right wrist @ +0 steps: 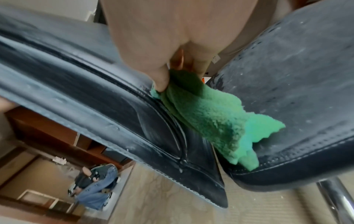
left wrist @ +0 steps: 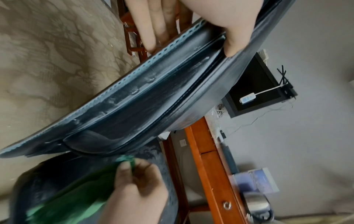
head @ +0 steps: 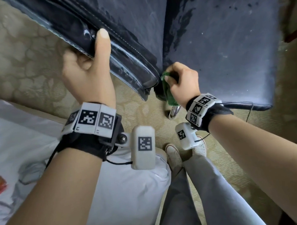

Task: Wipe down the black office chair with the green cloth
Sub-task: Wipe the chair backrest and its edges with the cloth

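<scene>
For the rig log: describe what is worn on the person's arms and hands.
Both forearms are bare, with no sleeves or gloves. Each wrist carries a black fabric strap topped by a white band of square black-and-white marker tags. A white camera pod with its own tag hangs below each wrist, with a thin black cable. The left hand and right hand are uncovered.

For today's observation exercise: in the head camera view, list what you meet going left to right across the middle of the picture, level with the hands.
White bedding → left hand gripping the chair backrest → green cloth → right hand holding the cloth → chair seat.
</scene>
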Demonstrator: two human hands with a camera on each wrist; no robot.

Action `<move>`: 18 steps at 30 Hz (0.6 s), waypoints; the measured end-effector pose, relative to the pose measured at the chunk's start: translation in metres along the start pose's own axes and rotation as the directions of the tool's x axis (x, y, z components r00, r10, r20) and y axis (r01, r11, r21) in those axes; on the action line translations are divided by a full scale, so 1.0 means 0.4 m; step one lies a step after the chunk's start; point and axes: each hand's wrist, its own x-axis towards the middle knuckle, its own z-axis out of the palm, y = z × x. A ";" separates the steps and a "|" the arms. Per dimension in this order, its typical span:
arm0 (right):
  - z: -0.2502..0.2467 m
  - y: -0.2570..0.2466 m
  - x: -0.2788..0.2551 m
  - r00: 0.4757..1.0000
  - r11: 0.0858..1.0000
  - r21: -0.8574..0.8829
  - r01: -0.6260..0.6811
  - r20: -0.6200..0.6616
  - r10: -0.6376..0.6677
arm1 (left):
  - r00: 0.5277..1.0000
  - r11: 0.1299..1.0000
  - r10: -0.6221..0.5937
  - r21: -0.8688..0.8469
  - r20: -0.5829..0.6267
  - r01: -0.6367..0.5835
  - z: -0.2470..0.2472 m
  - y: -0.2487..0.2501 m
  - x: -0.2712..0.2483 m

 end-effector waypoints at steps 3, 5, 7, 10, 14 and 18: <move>-0.016 -0.015 -0.018 0.997 0.995 0.102 0.001 -0.071 0.007 | 0.989 0.997 -0.074 0.020 0.126 0.072 0.009 -0.030 -0.036; -0.013 -0.031 -0.031 0.995 0.990 0.129 0.059 -0.084 -0.049 | 0.986 0.995 -0.088 0.058 0.139 0.081 0.027 -0.047 -0.049; -0.001 -0.033 -0.036 0.992 0.988 0.125 0.089 -0.096 -0.077 | 0.991 0.993 -0.105 0.053 0.084 0.101 0.051 -0.054 -0.054; 0.028 0.000 -0.031 0.995 0.992 0.119 0.030 -0.098 -0.019 | 0.992 0.993 -0.115 0.035 -0.043 0.116 0.075 -0.057 -0.048; 0.076 0.047 -0.015 0.993 0.989 0.090 -0.116 -0.006 0.117 | 0.996 0.996 -0.059 0.068 -0.073 0.064 0.078 -0.072 -0.034; 0.085 0.052 -0.015 0.986 0.979 0.119 -0.166 -0.006 0.168 | 0.999 0.998 0.016 0.061 -0.032 -0.014 0.078 -0.079 -0.035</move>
